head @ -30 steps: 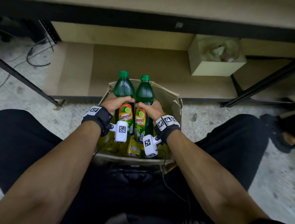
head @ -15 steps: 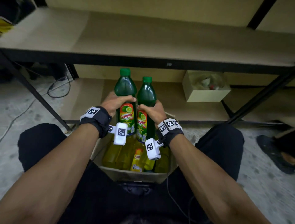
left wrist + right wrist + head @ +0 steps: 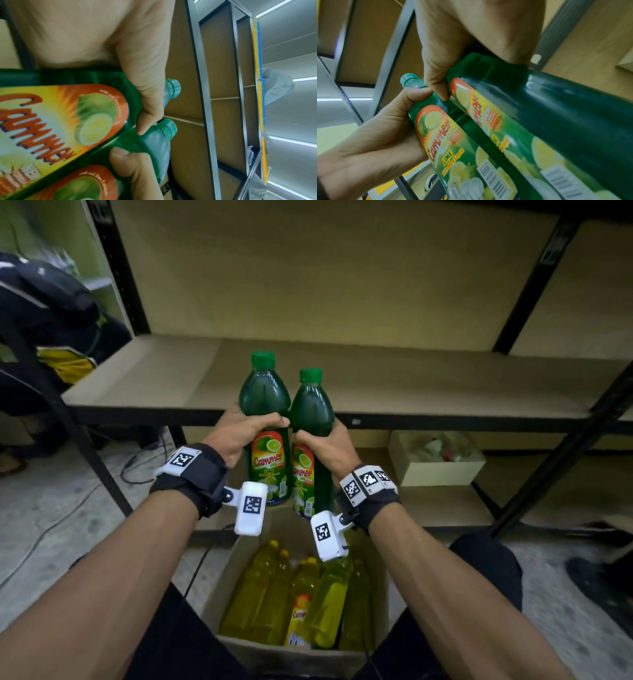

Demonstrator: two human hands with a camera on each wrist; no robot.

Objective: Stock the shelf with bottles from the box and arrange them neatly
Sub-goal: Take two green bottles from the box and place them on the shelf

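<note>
Your left hand (image 3: 239,433) was wrapped round one green bottle (image 3: 262,392), your right hand (image 3: 330,446) round the other green bottle (image 3: 312,405), both upright and touching above the box (image 3: 301,655) of yellow bottles (image 3: 274,594). The shelf (image 3: 376,378) lay at twelve o'clock, a small carton (image 3: 438,474) at three. Only your right wrist view showed the barcodes (image 3: 493,177).

Head looks down; wrists close, blurry, sharing perhaps the bottles (image 3: 286,419)
</note>
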